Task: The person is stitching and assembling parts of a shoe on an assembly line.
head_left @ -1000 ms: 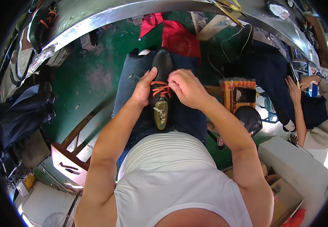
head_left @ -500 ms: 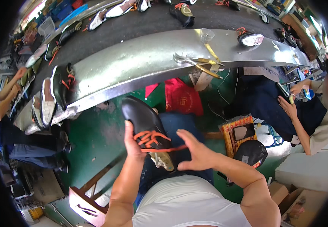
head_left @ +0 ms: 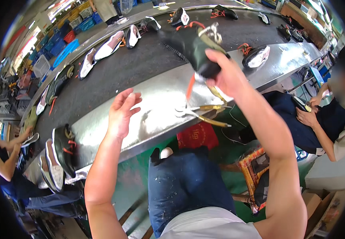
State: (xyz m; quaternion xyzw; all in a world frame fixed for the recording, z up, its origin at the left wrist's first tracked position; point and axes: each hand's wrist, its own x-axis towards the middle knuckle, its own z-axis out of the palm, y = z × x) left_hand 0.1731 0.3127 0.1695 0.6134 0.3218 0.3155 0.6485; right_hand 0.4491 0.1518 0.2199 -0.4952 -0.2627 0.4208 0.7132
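Raised over the dark conveyor belt (head_left: 140,59), a black shoe (head_left: 194,49) with orange laces is gripped at its heel end by my right hand (head_left: 228,75). Metal hardware shows at the shoe's opening, and one orange lace hangs down. The shoe is slightly blurred. My left hand (head_left: 121,113) is held above the metal ledge (head_left: 156,95), fingers apart and holding nothing. Pincers (head_left: 204,113) with yellow handles lie at the ledge's edge, below the shoe.
Several black and white shoes stand along the belt, including one white-soled shoe (head_left: 256,55) right of my hand. More shoes (head_left: 59,153) rest at the ledge's left end. A red bag (head_left: 196,135) is under the ledge. Co-workers sit on both sides, one handling a shoe (head_left: 301,104).
The black shoe has gone from my lap up over the belt, now in my right hand. My left hand has let go of it and opened. The view has tilted up.
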